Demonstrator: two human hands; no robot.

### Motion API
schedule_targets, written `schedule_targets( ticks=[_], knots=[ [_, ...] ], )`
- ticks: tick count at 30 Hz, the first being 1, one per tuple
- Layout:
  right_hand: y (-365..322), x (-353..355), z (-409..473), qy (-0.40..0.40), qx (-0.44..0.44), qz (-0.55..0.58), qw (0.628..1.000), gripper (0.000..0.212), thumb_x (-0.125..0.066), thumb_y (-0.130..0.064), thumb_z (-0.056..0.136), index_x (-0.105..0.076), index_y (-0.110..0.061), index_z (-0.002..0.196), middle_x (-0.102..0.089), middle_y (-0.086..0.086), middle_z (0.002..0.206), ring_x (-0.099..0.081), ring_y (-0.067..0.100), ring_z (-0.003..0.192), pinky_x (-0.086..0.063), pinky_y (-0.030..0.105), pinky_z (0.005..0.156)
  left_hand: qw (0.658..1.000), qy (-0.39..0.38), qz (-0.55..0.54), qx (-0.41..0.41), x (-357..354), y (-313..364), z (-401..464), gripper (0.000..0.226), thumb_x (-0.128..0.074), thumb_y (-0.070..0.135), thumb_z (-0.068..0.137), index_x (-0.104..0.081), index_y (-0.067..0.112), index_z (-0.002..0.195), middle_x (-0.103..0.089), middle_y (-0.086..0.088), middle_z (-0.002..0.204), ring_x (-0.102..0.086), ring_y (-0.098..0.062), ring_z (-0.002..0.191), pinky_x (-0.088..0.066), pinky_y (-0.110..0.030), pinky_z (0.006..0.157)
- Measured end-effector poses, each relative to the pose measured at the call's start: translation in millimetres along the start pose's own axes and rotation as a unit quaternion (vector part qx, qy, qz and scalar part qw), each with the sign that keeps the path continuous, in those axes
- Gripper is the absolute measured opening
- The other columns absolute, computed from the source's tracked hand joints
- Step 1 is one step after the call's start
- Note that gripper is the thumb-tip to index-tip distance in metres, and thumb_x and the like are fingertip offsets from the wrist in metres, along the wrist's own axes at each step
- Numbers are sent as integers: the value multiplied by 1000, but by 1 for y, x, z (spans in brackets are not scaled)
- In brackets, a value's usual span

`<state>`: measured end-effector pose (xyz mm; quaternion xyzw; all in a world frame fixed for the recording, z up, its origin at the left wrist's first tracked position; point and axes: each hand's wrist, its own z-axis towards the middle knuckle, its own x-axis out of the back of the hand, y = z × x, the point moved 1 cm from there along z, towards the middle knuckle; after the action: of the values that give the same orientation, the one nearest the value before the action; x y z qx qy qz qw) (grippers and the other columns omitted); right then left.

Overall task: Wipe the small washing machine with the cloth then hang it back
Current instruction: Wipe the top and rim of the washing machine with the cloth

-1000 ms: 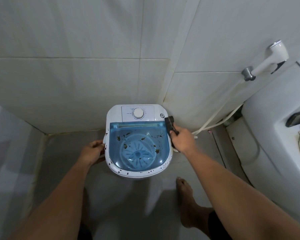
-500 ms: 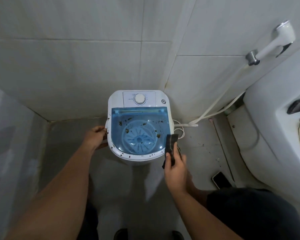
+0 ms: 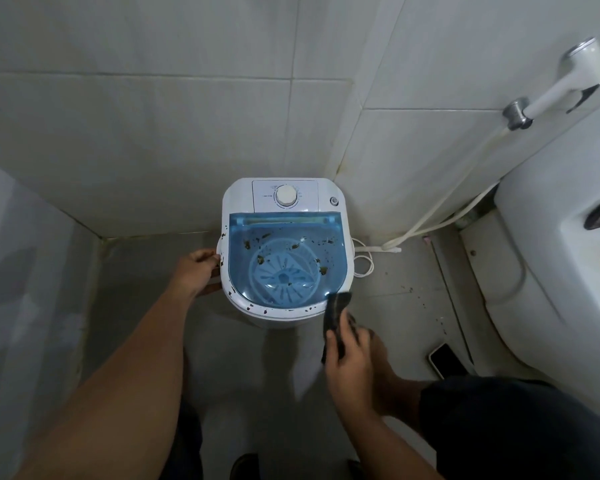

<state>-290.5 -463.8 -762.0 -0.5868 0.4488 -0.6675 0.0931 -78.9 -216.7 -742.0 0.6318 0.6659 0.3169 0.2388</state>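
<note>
A small white washing machine [image 3: 238,199] with a blue see-through lid [image 3: 284,258] stands on the floor in the tiled corner. Brown specks of dirt dot the lid and the white front rim. My left hand [image 3: 196,271] grips the machine's left side. My right hand [image 3: 352,355] holds a dark cloth [image 3: 336,310] whose upper end touches the machine's front right rim. The hand and cloth are blurred by motion.
A white toilet [image 3: 548,258] fills the right side. A spray hose [image 3: 440,202] hangs from a wall holder [image 3: 516,114] above it. A phone [image 3: 445,360] lies on the floor beside the toilet. A white cord [image 3: 364,263] coils right of the machine. Dirt crumbs speckle the floor.
My right hand has drawn the cloth from the machine's back right corner down along the right edge to the front right rim. My left hand has stayed on the left side.
</note>
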Motion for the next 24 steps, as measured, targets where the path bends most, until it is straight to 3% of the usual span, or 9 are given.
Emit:
schedule_targets(
  ticks=[2,4,7,10,14,19,22,24],
  knots=[
    [0,2,-18,-74,115,-30,990,55,-64,-25,99,-48,-35,150,-54,3,124,-58,13,109,-40,13,97,1000,-2,4,-3,1,-1,2,21,-54,12,100,-64,12,118,-70,-2,94,-67,-13,79,-57,-33,68],
    [-8,6,-18,-98,178,-22,979,51,-62,-25,99,-51,-33,149,-54,-1,120,-58,8,104,-39,8,95,1000,-4,9,-6,1,-2,1,22,-53,12,100,-64,11,119,-71,-4,96,-67,-14,78,-58,-34,70],
    [-19,12,5,-11,145,1,989,50,-62,-23,98,-55,-28,147,-55,1,114,-61,14,96,-51,23,87,1000,-1,15,-12,1,-4,-1,24,-52,14,101,-65,10,121,-71,-7,103,-67,-14,79,-58,-35,73],
    [-16,17,24,19,87,-42,995,53,-64,-25,98,-52,-36,148,-52,-1,113,-63,21,88,-58,35,77,1000,1,15,-8,1,-5,0,26,-53,13,100,-64,9,124,-71,-11,111,-68,-17,81,-58,-34,69],
    [-22,-2,10,-48,148,-122,980,50,-50,-42,98,-48,-41,148,-55,5,120,-66,29,82,-60,42,66,1000,0,22,-4,2,-6,2,27,-52,11,100,-63,7,124,-70,-12,108,-68,-18,80,-58,-35,69],
    [-49,-17,4,-132,253,-198,938,50,-52,-35,100,-47,-38,149,-53,8,125,-62,29,97,-60,44,72,1000,5,27,-6,3,-6,2,25,-52,10,100,-63,9,122,-70,-11,110,-68,-23,92,-59,-42,80],
    [-51,10,17,-136,241,-143,950,47,-57,-35,99,-53,-38,145,-54,2,122,-65,27,95,-60,42,72,999,0,35,-6,5,-7,5,25,-52,11,100,-65,10,121,-71,-12,110,-69,-24,96,-58,-47,88],
    [-42,34,30,-90,231,-103,963,45,-60,-33,99,-56,-36,144,-55,1,123,-66,25,93,-61,40,75,999,-3,40,-7,6,-7,5,25,-52,12,100,-65,10,120,-71,-11,107,-69,-24,96,-57,-48,89]
  ],
)
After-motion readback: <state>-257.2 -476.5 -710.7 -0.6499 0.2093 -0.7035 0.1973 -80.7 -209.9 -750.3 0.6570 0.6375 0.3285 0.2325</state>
